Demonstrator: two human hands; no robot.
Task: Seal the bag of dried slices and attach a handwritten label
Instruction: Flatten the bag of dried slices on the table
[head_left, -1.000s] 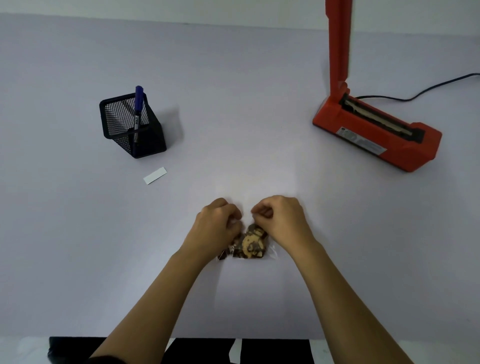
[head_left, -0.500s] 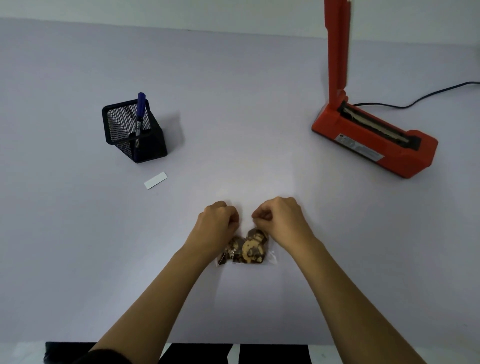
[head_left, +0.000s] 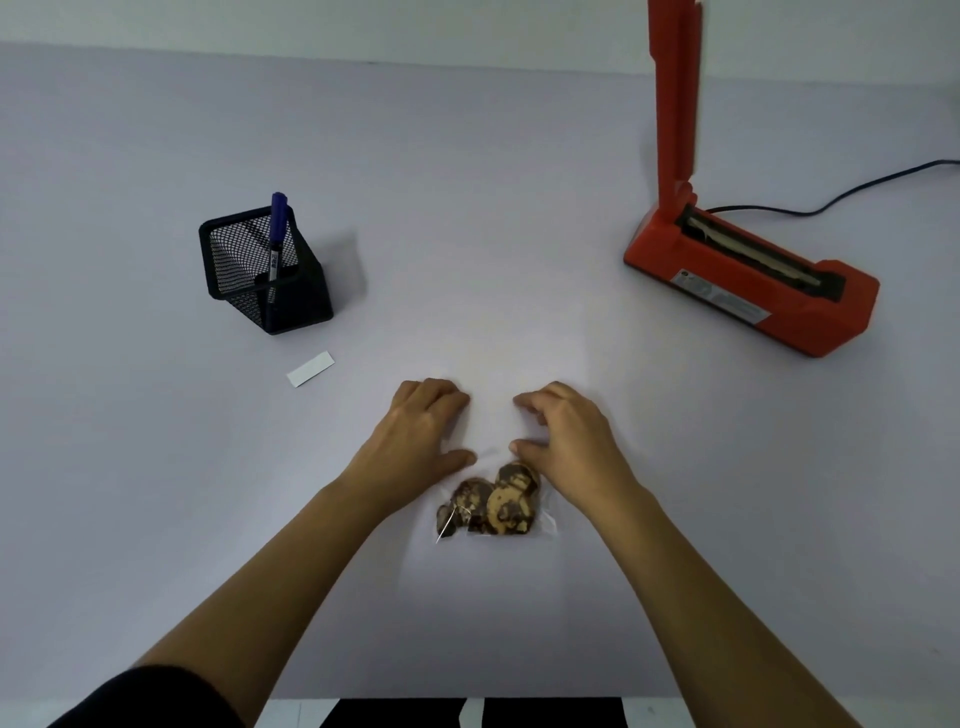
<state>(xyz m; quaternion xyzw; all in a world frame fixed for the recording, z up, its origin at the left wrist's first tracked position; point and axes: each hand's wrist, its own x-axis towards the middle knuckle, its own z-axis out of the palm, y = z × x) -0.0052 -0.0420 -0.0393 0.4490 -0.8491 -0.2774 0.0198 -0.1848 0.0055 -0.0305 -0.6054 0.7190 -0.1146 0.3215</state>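
A small clear bag of brown dried slices (head_left: 493, 506) lies flat on the pale table, near me. Its transparent upper part stretches away from me between my hands and is hard to make out. My left hand (head_left: 421, 436) rests palm down on the bag's left upper side, thumb out. My right hand (head_left: 566, 441) rests on the right upper side, fingers loosely bent and thumb touching the slices' top. Neither hand pinches anything. A white blank label strip (head_left: 310, 369) lies to the left, and a blue marker (head_left: 277, 234) stands in a black mesh holder (head_left: 291, 306).
An orange heat sealer (head_left: 748, 280) stands at the right with its arm (head_left: 675, 93) raised upright, and its black cable (head_left: 857, 192) runs off to the right. The table's near edge (head_left: 467, 699) lies just below my forearms.
Both hands were fists pinched together over the bag's top. They have opened and moved apart, now lying flat on the bag's upper sides.
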